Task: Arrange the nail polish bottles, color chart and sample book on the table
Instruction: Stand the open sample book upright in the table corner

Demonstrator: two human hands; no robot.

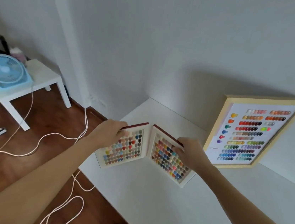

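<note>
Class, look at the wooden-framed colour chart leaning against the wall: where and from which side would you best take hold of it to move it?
Grip the light wooden-framed colour chart by its two long side rails, one hand each, coming from the front. It stands tilted against the wall with its back shut in, so only the front and edges are reachable, and the raised frame probably gives a firm grip.

Under our hands the counter (159, 202) looks like smooth white laminate with a soft, matt sheen. The sample book (147, 149) we grip with our left hand (112, 130) and right hand (191, 152) has thick white board pages, a dull red cover edge, and rows of small glossy plastic nail tips. Just right of our right hand, the color chart (252, 132) has a pale, unvarnished-looking wood frame around white paper with shiny swatches. Left of our left hand, the floor (32, 153) is glossy reddish-brown wood, and the fan (4, 71) is light blue plastic.
</note>
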